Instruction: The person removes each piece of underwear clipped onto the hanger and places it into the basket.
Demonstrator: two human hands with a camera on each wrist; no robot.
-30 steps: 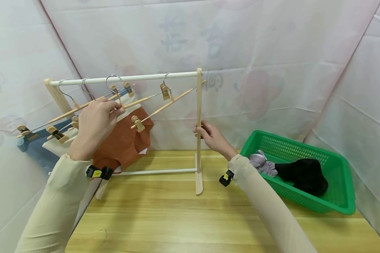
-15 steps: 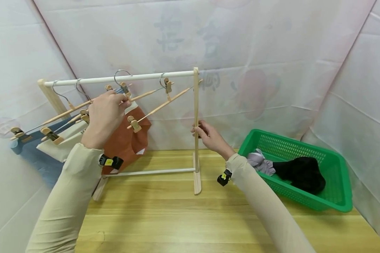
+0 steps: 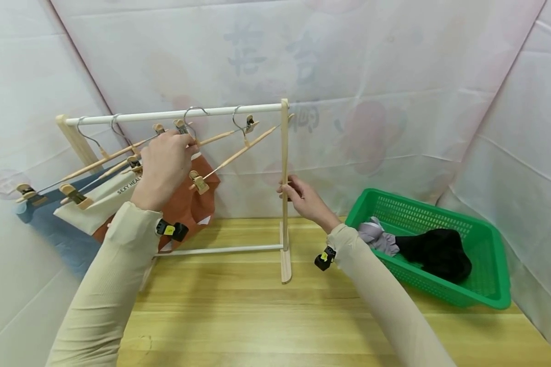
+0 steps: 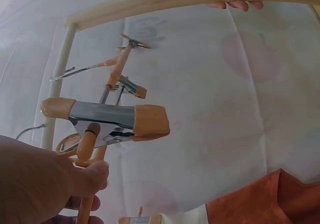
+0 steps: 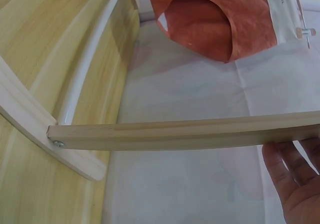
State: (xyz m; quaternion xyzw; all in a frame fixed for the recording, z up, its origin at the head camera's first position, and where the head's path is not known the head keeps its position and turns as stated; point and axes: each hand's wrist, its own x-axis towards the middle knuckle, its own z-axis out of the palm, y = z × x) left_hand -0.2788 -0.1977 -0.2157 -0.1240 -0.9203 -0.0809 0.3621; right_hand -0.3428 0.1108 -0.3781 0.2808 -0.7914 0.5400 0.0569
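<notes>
My left hand grips the bar of a wooden clip hanger, whose hook loops over the white rail of a garment rack. In the left wrist view, the thumb and fingers close round the bar beside a metal clip; no cloth hangs from that clip. My right hand holds the rack's right wooden post, thumb in front and fingers behind. Left of and behind my left hand hang orange-and-white briefs and a blue garment, both clipped to hangers. Another bare clip hanger hangs near the right post.
A green basket stands on the right of the wooden table, with a light purple cloth and a black cloth inside. The rack's lower white rod runs close above the tabletop. A printed curtain rises behind.
My left hand has slid the clip hanger rightward along the rail, toward the bare hanger, showing more of the briefs' white waistband. My right hand stays on the post.
</notes>
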